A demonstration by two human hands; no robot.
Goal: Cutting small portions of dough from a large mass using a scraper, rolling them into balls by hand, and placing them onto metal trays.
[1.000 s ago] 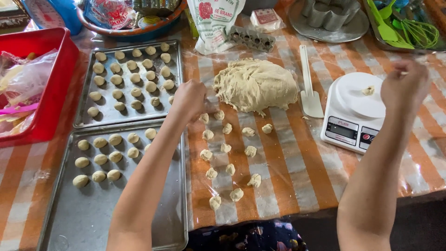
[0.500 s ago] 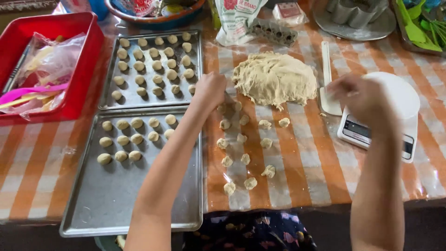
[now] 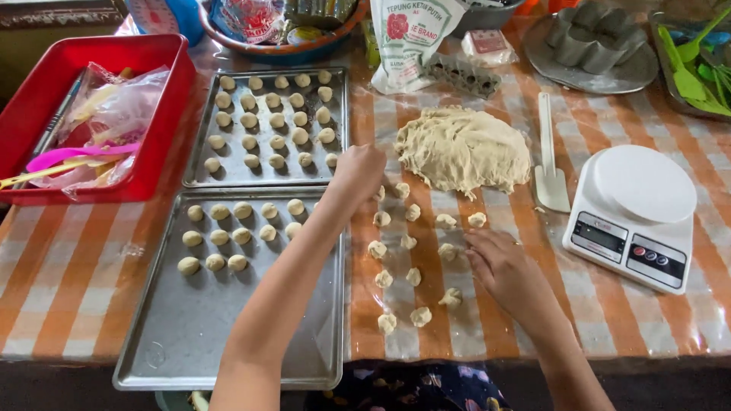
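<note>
Head view: two bare hands are shown over a counter (image 3: 91, 266) covered in orange-striped cloth. The left hand (image 3: 358, 171) is curled at the upper end of a cluster of small dough pieces (image 3: 415, 274); whether its grip is closed on a piece cannot be told, since the fingertips are turned away. The right hand (image 3: 506, 270) is laid low among the pieces with its fingers loosely spread, nothing visibly held. A large dough mound (image 3: 464, 148) is set just above the pieces, seemingly as their source. Rounded balls are ranged in rows on the near tray (image 3: 198, 335) and the far tray (image 3: 266, 125), spaced apart so that none touch. A white kitchen scale (image 3: 636, 213) and a white scraper (image 3: 550, 164) are kept beside the mound, within reach.
</note>
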